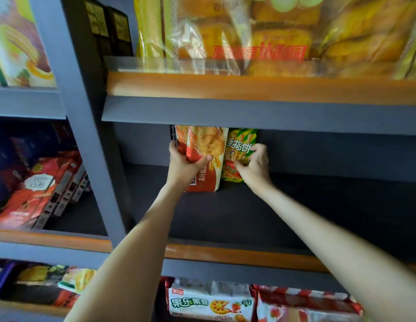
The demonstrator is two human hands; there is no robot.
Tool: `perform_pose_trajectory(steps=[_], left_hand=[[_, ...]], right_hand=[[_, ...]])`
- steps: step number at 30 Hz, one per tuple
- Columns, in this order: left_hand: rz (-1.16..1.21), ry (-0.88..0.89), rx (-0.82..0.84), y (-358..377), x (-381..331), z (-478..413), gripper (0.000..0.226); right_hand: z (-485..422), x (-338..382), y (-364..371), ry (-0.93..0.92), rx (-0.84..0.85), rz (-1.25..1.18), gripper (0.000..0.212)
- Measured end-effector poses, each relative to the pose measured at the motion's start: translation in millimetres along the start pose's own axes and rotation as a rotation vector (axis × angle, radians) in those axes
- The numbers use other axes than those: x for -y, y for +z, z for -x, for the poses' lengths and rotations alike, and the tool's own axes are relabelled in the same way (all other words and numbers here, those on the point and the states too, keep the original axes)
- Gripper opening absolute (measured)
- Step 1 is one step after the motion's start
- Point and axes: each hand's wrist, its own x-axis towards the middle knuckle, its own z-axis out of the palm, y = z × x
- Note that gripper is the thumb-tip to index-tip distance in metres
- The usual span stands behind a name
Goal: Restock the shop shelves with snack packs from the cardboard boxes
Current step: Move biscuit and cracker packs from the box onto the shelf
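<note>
shelves: dark grey boards | upright: grey post | edge strips: orange-brown

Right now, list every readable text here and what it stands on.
"手指饼": green snack pack pinched by the right hand.
"果乐果香", last character unsure: white pack at the bottom.
Red lettering on the clear bread bag above: too blurred.
Print on the red pack in the left hand: too blurred.
Boxes at left: unreadable.
</note>
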Motion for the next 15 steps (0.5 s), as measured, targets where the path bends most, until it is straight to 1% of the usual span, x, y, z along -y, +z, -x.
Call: perform_pose_trajectory(steps=[1,3,5,7,9,10,12,13,15], left_hand=[[-0.013,0.005,-0.003,-1,1,0,0.096],[-0.036,0.018,0.013,-3,0,0,0.086],[-0.018,0.028,0.042,-6,-1,1,0.07],[0.014,0.019,0.063,-7,-4,6,0.053],[0.059,-0.005,0.055,-7,-4,9,0.045],[0.065,-0.011,0.047,-7,-5,10,0.046],[0.02,-0.003,0.027,-7,-7,9,0.055],[-0.021,0.025,0.006,-6,-7,8,0.065],[-0.129,0.163,-0.056,-4,-7,8,0.092]], right_hand=[[5,8,3,-0.046,0.059,-0.021,0.056],[12,24,12,-0.079,0.22,-0.062,0.057],[18,37,22,-0.102,0.312,-0.108,0.055],[26,45,31,-0.104,0.33,-0.129,0.059],[31,49,35,-0.117,0.298,-0.105,0.066],[30,49,37,-0.124,0.286,-0.098,0.068],[28,50,37,-0.112,0.303,-0.112,0.07],[26,50,37,-0.105,0.321,-0.12,0.07],[22,49,35,-0.097,0.354,-0.115,0.068]])
